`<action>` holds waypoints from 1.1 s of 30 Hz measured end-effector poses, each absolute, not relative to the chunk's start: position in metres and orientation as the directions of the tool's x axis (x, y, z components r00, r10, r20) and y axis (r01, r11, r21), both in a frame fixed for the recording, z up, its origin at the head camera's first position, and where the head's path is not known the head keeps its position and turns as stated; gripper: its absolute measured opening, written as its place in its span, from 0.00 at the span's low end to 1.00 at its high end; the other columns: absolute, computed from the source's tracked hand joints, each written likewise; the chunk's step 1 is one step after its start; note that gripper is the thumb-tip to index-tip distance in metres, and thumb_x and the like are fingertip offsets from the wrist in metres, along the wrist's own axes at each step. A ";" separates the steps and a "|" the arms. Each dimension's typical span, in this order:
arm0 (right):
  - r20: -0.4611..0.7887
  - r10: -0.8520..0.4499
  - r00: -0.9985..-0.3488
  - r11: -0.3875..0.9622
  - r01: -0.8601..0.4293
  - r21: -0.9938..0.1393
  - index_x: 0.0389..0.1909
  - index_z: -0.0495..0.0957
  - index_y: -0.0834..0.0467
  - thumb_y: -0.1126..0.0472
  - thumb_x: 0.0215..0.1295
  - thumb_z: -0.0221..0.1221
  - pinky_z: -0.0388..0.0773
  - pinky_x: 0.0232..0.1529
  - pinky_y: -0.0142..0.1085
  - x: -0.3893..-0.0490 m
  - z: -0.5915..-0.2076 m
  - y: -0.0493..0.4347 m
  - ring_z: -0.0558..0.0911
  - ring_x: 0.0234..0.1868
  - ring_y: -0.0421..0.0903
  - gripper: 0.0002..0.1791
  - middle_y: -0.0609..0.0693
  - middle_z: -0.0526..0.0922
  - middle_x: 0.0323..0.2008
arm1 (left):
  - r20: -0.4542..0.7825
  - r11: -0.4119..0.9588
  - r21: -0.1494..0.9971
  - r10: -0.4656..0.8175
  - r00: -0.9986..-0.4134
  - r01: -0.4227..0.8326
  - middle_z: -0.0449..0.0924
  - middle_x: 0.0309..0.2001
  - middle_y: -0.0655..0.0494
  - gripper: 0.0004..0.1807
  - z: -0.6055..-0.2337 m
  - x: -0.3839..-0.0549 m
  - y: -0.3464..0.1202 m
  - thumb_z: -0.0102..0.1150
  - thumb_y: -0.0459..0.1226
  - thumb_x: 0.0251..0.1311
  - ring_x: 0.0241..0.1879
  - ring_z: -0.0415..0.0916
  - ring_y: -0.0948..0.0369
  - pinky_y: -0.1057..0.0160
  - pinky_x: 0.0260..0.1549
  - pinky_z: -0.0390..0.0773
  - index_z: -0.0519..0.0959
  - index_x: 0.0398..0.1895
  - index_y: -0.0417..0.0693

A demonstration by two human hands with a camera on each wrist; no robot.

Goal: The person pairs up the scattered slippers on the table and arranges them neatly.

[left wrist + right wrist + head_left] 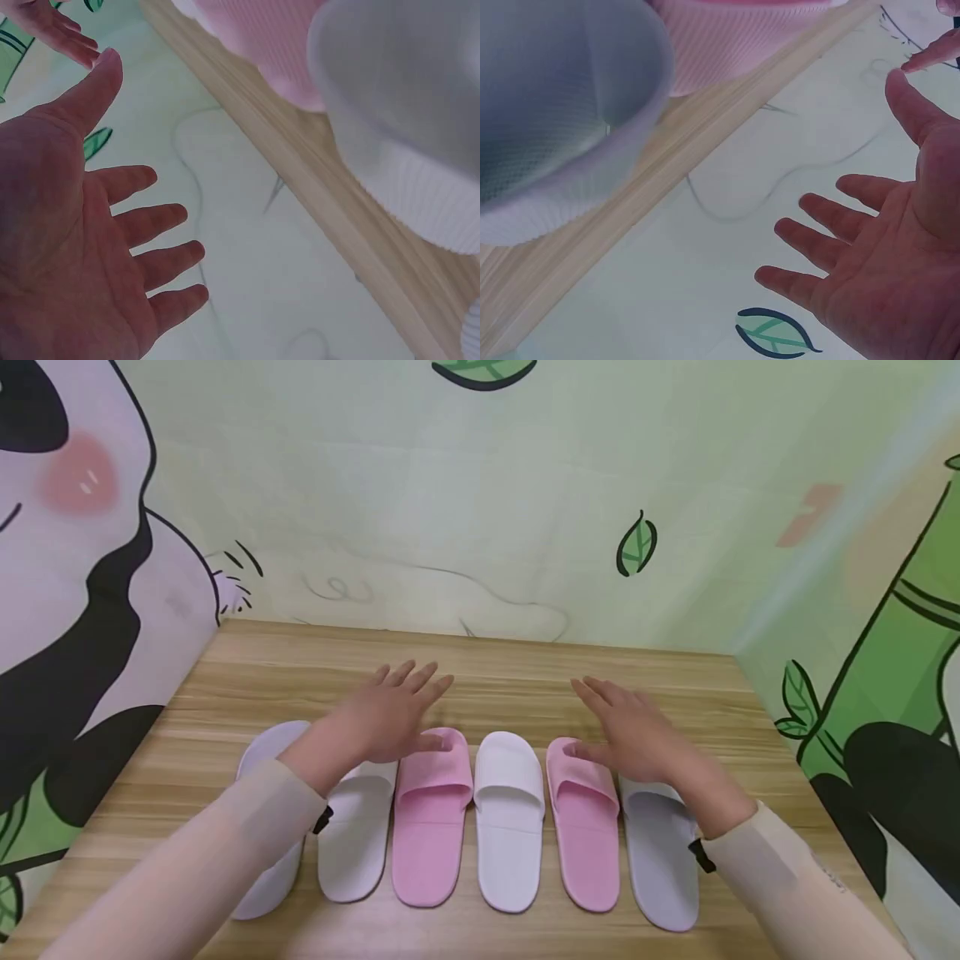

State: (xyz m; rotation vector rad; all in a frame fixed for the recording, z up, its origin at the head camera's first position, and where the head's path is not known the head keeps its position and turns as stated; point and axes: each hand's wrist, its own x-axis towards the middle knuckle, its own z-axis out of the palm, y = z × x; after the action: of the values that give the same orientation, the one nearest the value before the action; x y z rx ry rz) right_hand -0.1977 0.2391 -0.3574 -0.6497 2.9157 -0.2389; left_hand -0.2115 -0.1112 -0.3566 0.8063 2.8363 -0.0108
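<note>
Several slippers stand in a row on the wooden table, toes toward the back. From the left come a pale lavender slipper (272, 885), a white slipper (355, 847), a pink slipper (427, 852), another white slipper (510, 852), a second pink slipper (587, 860) and a greyish-lavender slipper (663, 868). My left hand (386, 714), fingers spread and straight, hovers above the toes of the left white and pink slippers. Over the right pink and greyish slippers hovers my right hand (633, 731), its fingers extended too. Both palms appear bare in the wrist views.
The wooden table (480, 668) meets a pale wall (480, 510) along its back edge. Painted on the walls are a panda at the left, leaves, and green bamboo (900, 635) at the right. A side wall borders the table at each end.
</note>
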 end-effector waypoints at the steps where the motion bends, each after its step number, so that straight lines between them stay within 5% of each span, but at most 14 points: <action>1: -0.101 -0.439 -0.893 0.889 -0.417 -0.188 0.83 0.50 0.56 0.37 0.67 0.64 0.46 0.78 0.69 -0.194 -0.358 0.240 0.57 0.80 0.66 0.53 0.62 0.55 0.81 | -0.186 0.848 0.053 0.528 -0.829 0.528 0.44 0.85 0.44 0.52 -0.357 -0.208 -0.111 0.51 0.68 0.68 0.83 0.41 0.40 0.37 0.80 0.45 0.47 0.85 0.53; 23: -0.072 -0.501 -0.862 0.852 -0.478 -0.213 0.81 0.57 0.56 0.39 0.50 0.77 0.54 0.75 0.70 -0.127 -0.391 0.243 0.66 0.77 0.63 0.62 0.61 0.62 0.79 | -0.203 0.800 0.209 0.598 -0.775 0.562 0.53 0.83 0.44 0.55 -0.395 -0.139 -0.096 0.68 0.63 0.58 0.82 0.48 0.40 0.36 0.79 0.52 0.55 0.83 0.53; 33: -0.076 -0.502 -0.862 0.856 -0.481 -0.190 0.80 0.57 0.60 0.39 0.40 0.81 0.57 0.76 0.68 -0.112 -0.407 0.238 0.61 0.79 0.68 0.69 0.64 0.58 0.80 | -0.171 0.794 0.143 0.608 -0.775 0.591 0.46 0.84 0.40 0.73 -0.408 -0.121 -0.085 0.78 0.68 0.39 0.81 0.50 0.38 0.39 0.78 0.58 0.51 0.84 0.46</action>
State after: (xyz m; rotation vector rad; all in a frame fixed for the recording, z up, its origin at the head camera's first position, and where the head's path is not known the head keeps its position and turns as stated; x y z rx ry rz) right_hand -0.1121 0.2379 -0.4069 -0.7734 2.9071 -0.2491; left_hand -0.1212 -0.0846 -0.4084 0.9386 2.7754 0.1196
